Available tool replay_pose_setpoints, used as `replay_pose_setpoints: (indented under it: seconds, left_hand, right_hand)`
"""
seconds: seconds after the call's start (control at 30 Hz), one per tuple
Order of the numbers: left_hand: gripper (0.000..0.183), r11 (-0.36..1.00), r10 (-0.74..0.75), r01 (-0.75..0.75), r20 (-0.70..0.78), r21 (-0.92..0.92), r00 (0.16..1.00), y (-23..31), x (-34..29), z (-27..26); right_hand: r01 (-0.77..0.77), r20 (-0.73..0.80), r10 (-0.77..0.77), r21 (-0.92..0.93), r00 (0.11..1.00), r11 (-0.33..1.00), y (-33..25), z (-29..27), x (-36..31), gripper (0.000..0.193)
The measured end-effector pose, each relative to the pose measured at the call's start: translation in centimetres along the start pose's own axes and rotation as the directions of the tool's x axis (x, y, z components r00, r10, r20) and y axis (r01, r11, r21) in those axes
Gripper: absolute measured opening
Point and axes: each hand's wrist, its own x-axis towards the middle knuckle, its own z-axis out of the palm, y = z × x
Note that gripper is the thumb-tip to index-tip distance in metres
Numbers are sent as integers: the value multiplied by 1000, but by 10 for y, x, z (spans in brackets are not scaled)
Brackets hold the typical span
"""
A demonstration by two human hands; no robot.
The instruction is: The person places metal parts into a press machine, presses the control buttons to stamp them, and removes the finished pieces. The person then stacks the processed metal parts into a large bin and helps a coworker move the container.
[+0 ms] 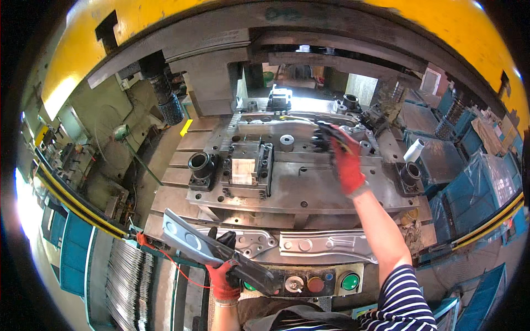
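Note:
My left hand, in a red and black glove, grips a long stamped sheet-metal part. The part is tilted over the front ledge, with its bright end up to the left and its dark end down to the right. My right hand, gloved alike, reaches over the right half of the steel press die. Its dark fingertips are smeared by motion beside a shiny stamped metal strip at the back of the die. Whether they touch the strip I cannot tell.
Two stamped parts lie along the front ledge. Below them is a control panel with a green button and a red button. Guide posts rise from the die. Stacked metal parts stand left; the yellow press ram hangs overhead.

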Motion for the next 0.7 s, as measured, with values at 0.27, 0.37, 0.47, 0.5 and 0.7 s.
replay_pose_setpoints:
  seconds: [0.27,0.37,0.47,0.5,0.7]
  left_hand:
    - [54,998,-30,29,25,54,999,18,17,-9]
    - [57,996,-8,5,35,87,999,11,24,-14]
    - [58,998,-47,46,19,48,999,7,26,-19]
    - [58,997,-56,54,33,53,998,6,26,-19]
    - [60,997,11,-13,28,80,1000,8,25,-9]
  right_hand:
    - [47,205,-66,95,977,994,17,85,13,27]
    - [152,178,-171,115,969,982,17,93,13,28]
    - [39,296,-58,71,953,997,13,88,15,28]
    - [47,306,-66,68,950,997,12,85,16,28]
    - [36,229,-49,60,972,998,14,93,28,30]
